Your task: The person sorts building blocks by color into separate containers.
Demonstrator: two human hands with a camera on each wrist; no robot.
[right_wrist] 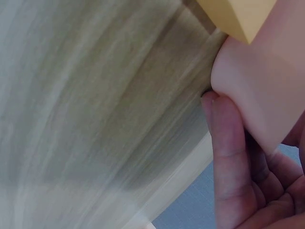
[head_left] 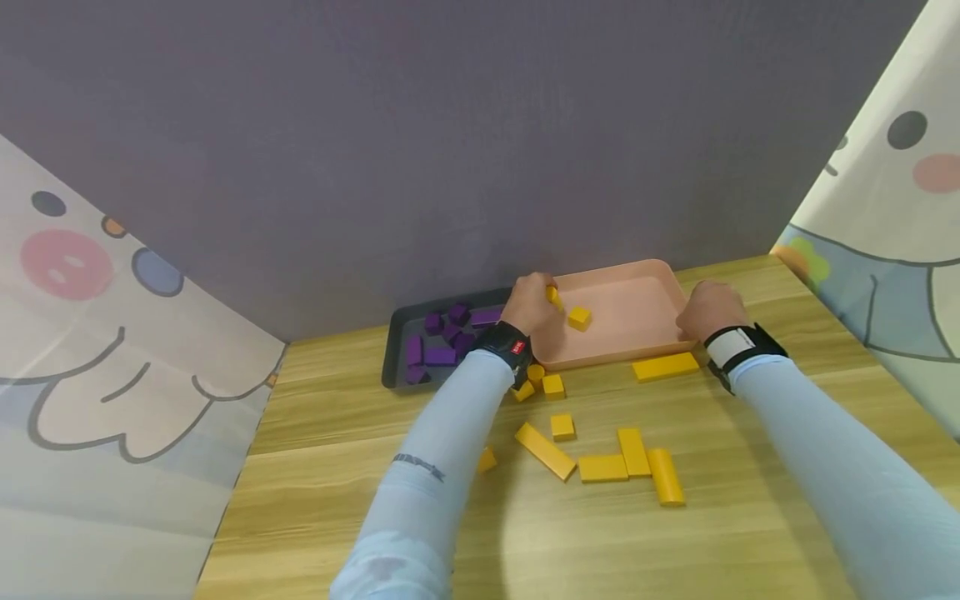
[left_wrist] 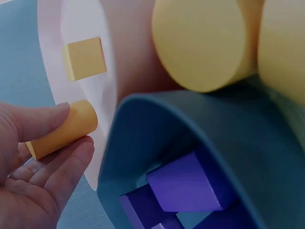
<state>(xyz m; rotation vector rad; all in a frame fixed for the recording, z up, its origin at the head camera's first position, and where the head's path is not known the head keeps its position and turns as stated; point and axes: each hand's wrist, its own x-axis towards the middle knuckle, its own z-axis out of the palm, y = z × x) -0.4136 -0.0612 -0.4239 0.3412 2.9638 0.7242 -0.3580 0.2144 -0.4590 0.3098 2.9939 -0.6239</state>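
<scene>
My left hand (head_left: 531,302) pinches a yellow cylinder (left_wrist: 78,125) between thumb and fingers at the left end of a pink tray (head_left: 630,312). Inside that tray lies a yellow cube (head_left: 579,318), apart from the fingers. At the tray's front right corner, my right hand (head_left: 712,312) grips the wall, with a finger (right_wrist: 231,143) against its outer side. A yellow bar (head_left: 666,367) lies on the table just in front of the tray near that hand.
A dark grey tray (head_left: 387,358) of several purple blocks (head_left: 441,357) stands left of the pink tray, partly behind my left wrist. Several yellow blocks (head_left: 546,451) are spread over the wooden table (head_left: 337,467). A grey wall (head_left: 465,150) rises behind both trays.
</scene>
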